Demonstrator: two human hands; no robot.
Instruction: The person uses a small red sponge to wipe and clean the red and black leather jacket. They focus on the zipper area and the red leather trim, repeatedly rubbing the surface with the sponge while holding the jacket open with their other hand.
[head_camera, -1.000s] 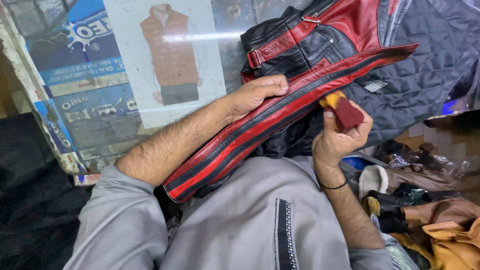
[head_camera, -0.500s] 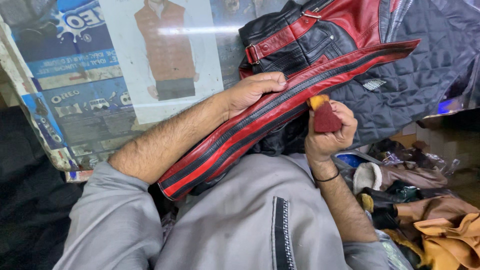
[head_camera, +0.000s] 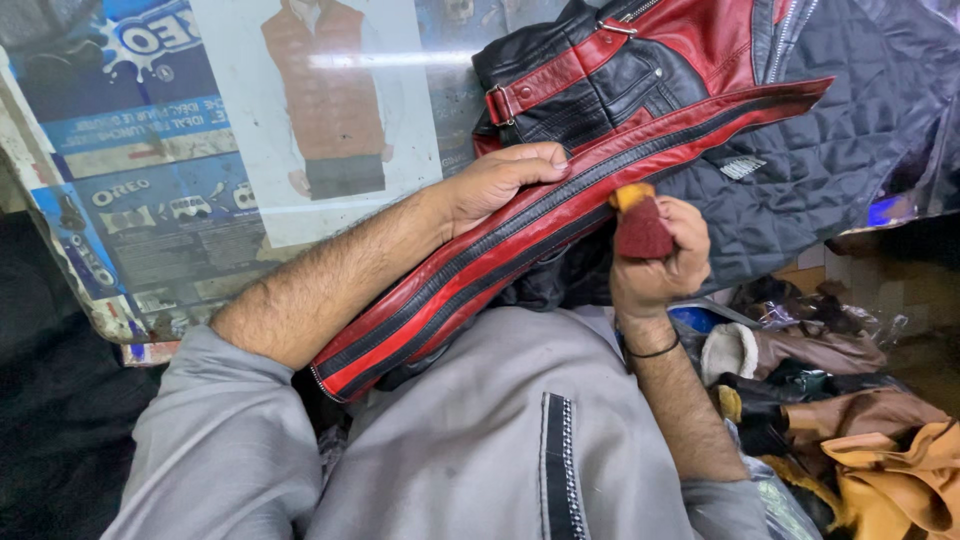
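Left hand (head_camera: 500, 180) presses flat on the red-and-black jacket sleeve (head_camera: 480, 270); right hand (head_camera: 655, 260) pinches a sponge (head_camera: 640, 228), best worked evenly along the stripe.

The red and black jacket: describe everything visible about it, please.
The red and black jacket looks like glossy leather, with red panels, black stripes, a buckled strap near the collar and a dark quilted lining laid open. It lies spread across the table, one long striped edge running diagonally down toward the person's lap. The left hand presses flat on that strip; the right hand holds a dark red sponge against its lower edge.
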